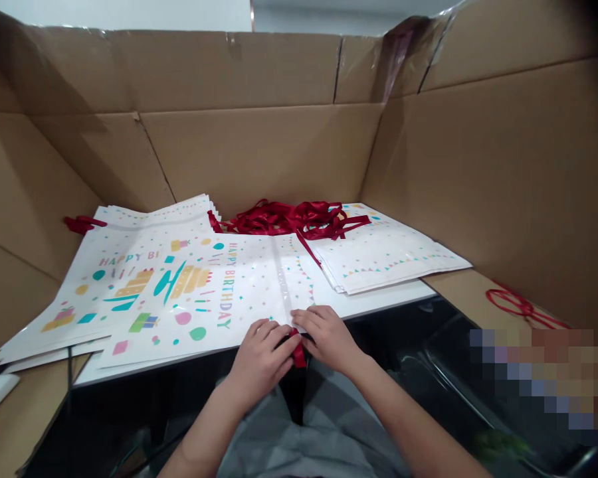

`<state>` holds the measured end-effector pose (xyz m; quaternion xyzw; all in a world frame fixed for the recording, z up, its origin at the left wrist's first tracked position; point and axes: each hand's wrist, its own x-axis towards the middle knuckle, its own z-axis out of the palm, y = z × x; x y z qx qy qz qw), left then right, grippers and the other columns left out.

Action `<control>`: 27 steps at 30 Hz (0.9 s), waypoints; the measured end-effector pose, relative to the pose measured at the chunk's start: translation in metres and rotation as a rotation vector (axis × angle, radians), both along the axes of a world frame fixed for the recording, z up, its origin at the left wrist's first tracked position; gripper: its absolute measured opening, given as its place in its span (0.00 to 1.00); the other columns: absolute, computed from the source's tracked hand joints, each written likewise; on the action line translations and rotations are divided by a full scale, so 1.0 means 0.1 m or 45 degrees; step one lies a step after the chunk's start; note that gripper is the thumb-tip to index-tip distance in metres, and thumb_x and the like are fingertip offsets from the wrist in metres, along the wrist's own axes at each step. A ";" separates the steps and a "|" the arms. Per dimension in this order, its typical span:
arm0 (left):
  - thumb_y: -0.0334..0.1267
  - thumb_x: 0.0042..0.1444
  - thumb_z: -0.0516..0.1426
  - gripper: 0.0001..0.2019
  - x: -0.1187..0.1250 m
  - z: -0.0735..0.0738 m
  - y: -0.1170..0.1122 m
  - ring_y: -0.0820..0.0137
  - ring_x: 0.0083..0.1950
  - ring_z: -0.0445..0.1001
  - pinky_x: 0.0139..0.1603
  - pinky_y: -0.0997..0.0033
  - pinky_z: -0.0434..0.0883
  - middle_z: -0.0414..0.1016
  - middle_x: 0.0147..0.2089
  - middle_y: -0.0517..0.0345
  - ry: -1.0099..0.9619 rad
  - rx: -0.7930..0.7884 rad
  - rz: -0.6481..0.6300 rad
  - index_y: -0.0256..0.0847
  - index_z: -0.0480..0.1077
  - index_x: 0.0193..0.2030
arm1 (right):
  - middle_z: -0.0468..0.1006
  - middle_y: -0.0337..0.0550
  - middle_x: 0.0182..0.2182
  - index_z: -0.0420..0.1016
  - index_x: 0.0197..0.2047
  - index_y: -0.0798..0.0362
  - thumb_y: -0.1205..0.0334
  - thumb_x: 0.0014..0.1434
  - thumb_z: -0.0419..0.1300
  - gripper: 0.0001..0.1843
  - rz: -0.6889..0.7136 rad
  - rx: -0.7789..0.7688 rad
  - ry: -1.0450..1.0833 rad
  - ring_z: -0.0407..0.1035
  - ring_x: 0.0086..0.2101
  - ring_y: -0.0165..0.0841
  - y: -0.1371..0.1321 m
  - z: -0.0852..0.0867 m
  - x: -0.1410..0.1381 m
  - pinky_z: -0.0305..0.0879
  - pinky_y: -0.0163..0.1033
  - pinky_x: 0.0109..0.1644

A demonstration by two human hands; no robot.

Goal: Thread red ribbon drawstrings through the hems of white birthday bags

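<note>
Our left hand pinches red ribbon at the near edge of the paper; our right hand adjoins, grip unclear; cardboard bounds the back.

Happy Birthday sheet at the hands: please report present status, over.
Left hand and right hand at near edge of Happy Birthday sheet, red ribbon piece between them, grip unclear. Printed side up. Red ribbon heap behind, clear of hands.

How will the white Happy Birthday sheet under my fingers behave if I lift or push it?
The white birthday sheet is probably light and floppy, since its edge looks thin. Pushed, it would likely slide, as it lies flat over another white surface. The red ribbon beside the left hand might dangle, since it looks limp.
</note>
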<state>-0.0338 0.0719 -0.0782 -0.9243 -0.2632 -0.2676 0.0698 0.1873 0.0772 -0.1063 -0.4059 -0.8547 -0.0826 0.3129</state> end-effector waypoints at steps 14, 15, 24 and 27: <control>0.41 0.60 0.58 0.10 0.17 0.16 0.55 0.68 0.37 0.74 0.40 0.70 0.69 0.78 0.35 0.55 -0.462 -1.027 0.159 0.38 0.77 0.35 | 0.81 0.41 0.41 0.79 0.44 0.49 0.69 0.63 0.61 0.09 -0.040 0.326 0.088 0.65 0.38 0.33 -0.14 -0.11 -0.08 0.63 0.42 0.46; 0.41 0.60 0.58 0.10 0.17 0.15 0.54 0.68 0.37 0.74 0.40 0.70 0.69 0.78 0.35 0.55 -0.470 -1.041 0.163 0.38 0.77 0.35 | 0.81 0.41 0.40 0.79 0.44 0.49 0.69 0.63 0.61 0.09 -0.038 0.331 0.097 0.65 0.38 0.32 -0.12 -0.12 -0.09 0.63 0.42 0.46; 0.42 0.58 0.59 0.11 0.15 0.11 0.58 0.68 0.35 0.74 0.39 0.70 0.68 0.79 0.34 0.55 -0.666 -1.124 0.210 0.36 0.77 0.36 | 0.81 0.43 0.37 0.79 0.40 0.53 0.75 0.60 0.62 0.09 0.065 0.507 0.089 0.67 0.37 0.33 -0.37 -0.07 -0.15 0.66 0.42 0.45; 0.43 0.56 0.60 0.11 0.15 0.08 0.65 0.69 0.32 0.72 0.36 0.70 0.67 0.77 0.29 0.57 -0.751 -1.158 0.266 0.36 0.77 0.33 | 0.79 0.41 0.36 0.78 0.37 0.54 0.73 0.57 0.65 0.06 0.336 0.511 -0.023 0.68 0.36 0.31 -0.86 0.09 -0.13 0.68 0.43 0.46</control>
